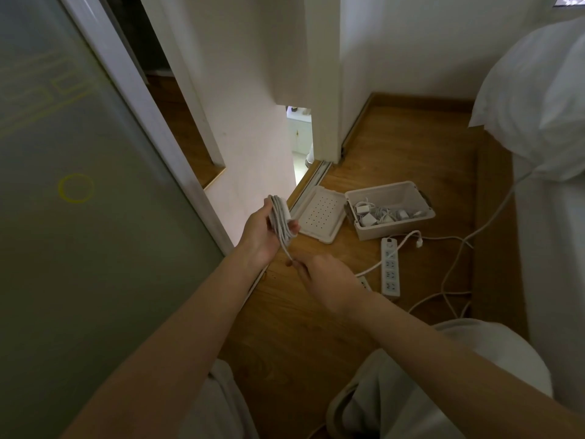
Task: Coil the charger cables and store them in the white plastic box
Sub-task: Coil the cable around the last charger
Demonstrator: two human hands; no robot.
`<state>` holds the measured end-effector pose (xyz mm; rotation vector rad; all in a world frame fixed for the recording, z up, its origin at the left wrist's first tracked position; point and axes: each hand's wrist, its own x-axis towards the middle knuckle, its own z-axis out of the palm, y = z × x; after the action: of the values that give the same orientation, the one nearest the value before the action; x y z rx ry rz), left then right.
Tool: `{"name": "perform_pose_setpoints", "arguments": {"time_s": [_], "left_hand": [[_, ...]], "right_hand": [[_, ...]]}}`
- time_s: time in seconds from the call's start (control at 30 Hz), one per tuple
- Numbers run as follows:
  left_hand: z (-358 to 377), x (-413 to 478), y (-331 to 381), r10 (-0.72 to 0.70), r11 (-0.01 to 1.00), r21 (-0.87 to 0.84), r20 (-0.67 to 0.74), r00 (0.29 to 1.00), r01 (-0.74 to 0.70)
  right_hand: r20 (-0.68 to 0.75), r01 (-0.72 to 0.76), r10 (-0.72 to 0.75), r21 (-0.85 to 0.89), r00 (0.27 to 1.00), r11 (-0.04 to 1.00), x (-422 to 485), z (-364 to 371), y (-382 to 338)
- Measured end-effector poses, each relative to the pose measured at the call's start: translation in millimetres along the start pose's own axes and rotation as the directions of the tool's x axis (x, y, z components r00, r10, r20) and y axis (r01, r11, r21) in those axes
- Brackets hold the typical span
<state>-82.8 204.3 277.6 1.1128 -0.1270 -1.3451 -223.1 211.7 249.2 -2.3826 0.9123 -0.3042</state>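
Here, left of the box (397,229), the left hand (265,236) is raised with its wrist bent back, fingers and thumb clamped round a coiled cable (279,213). Nearer than the box, the right hand (329,280) reaches forward, fingertips pinching the cable's loose tail. The box lies open, holding chargers (367,217).

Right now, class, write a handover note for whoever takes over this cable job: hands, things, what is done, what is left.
Left hand grips a coiled white cable. Right hand pinches its loose tail.
White plastic box stands open on the floor, lid beside it, some chargers already inside.
Left to do: finish this coil, box it, then coil the loose cable near the power strip.
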Motion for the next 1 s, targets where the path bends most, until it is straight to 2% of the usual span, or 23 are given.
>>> {"name": "perform_pose_setpoints", "arguments": {"time_s": [0.1, 0.17, 0.37, 0.43, 0.5, 0.57, 0.63, 0.67, 0.73, 0.83, 1.0], "left_hand": [[-2, -3, 2, -0.046, 0.994, -0.098, 0.105, 0.993, 0.056], [-4, -5, 3, -0.051, 0.994, -0.084, 0.162, 0.985, 0.065], [-4, -14, 10, -0.17, 0.982, 0.131, 0.331, 0.928, 0.134], [-8, -17, 14, -0.179, 0.952, 0.3, 0.376, 0.909, 0.063], [-14, -19, 18, -0.168, 0.836, 0.537, 0.439, 0.883, -0.108], [-17, -20, 22, -0.205, 0.623, 0.746, 0.446, 0.871, -0.235], [-22, -19, 25, -0.312, 0.413, 0.874, 0.398, 0.862, -0.254], [-24, -17, 25, -0.359, 0.341, 0.905, 0.376, 0.854, -0.255], [-24, -16, 24, -0.378, 0.304, 0.919, 0.359, 0.853, -0.252], [-25, -10, 20, -0.266, 0.349, 0.899, 0.364, 0.893, -0.263], [-37, 0, 13, -0.135, 0.233, 0.929, 0.324, 0.936, -0.288]], "right_hand": [[-0.014, 0.028, -0.027, 0.037, 1.0, 0.999, -3, -1, 4], [-0.01, 0.03, -0.029, 0.058, 1.0, 0.998, -5, -3, 8], [0.082, -0.009, 0.012, -0.031, 0.997, 0.999, -4, -13, 32], [0.129, -0.057, 0.061, -0.036, 0.99, 0.998, -1, -18, 37], [0.162, -0.113, 0.116, -0.028, 0.98, 0.993, 4, -23, 41], [0.15, -0.166, 0.166, -0.015, 0.975, 0.986, 8, -32, 46], [0.117, -0.206, 0.201, 0.036, 0.973, 0.978, 10, -42, 51], [0.104, -0.225, 0.216, 0.082, 0.971, 0.971, 12, -47, 53], [0.076, -0.243, 0.233, 0.167, 0.969, 0.956, 15, -54, 54], [0.031, -0.242, 0.241, 0.232, 0.97, 0.942, 19, -56, 52], [-0.025, -0.252, 0.269, 0.281, 0.963, 0.926, 18, -54, 48]]}}
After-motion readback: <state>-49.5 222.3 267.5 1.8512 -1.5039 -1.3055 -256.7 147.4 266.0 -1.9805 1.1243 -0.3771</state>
